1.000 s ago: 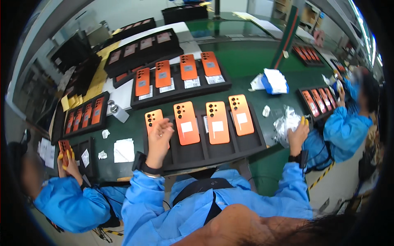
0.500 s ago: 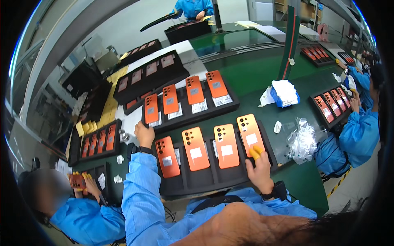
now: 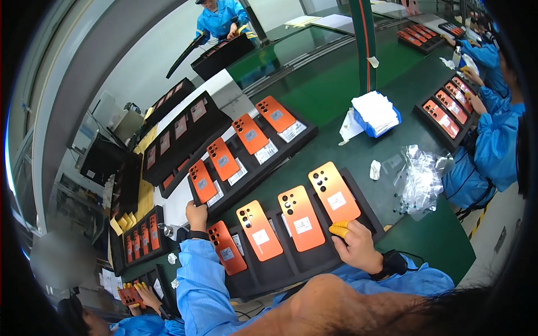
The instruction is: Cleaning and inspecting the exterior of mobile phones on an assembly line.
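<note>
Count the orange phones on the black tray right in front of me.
4, in one row on the near black tray: far-left phone by the left hand, second phone, third phone, and rightmost phone above the right hand.

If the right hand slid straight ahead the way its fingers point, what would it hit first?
The right hand points up and slightly left at the rightmost orange phone on the near black tray; its yellow-capped fingertips look already at that phone's lower edge, though depth is unclear.

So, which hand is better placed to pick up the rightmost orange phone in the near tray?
The right hand. Its yellow-tipped fingers rest at the lower edge of the rightmost orange phone. The left hand grips the near tray's far left edge, three phones away.
</note>
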A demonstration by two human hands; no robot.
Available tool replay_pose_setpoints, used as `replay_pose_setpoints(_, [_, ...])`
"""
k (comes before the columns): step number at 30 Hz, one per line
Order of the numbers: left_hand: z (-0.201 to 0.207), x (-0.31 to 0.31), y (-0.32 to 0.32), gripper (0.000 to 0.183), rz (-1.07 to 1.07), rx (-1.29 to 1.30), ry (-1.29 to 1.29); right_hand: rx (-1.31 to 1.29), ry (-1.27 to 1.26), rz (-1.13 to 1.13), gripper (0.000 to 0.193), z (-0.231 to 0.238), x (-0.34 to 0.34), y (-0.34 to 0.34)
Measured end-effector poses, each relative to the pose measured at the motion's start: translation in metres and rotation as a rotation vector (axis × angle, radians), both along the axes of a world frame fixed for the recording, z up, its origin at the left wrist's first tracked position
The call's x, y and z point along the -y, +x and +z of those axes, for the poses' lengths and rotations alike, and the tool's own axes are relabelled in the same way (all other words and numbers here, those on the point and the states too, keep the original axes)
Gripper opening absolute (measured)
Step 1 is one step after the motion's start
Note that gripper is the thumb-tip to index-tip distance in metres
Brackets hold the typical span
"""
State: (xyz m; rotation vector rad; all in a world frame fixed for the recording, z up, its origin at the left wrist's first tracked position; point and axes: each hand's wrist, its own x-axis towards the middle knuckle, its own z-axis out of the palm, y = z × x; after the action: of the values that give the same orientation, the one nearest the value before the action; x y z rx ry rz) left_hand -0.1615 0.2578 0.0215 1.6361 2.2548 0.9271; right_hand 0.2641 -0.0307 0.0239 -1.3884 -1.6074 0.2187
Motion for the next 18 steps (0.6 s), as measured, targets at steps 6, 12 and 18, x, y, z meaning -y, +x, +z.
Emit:
replay_pose_setpoints(6, [0.0,-0.032,0.069,0.046,-0.106,0.005,0.106,-0.042,0.025,0.007,0.017,0.001,-0.002,0.005])
replay_pose_setpoints(12, [0.008,-0.068,0.16,0.055,-0.301,-0.031,0.047,-0.102,0.051,-0.029,0.016,0.001,-0.002,0.002])
replay_pose_setpoints(18, [0.004,-0.089,0.218,0.077,-0.72,0.252,-0.02,-0.064,0.028,-0.002,0.015,0.0,-0.005,0.001])
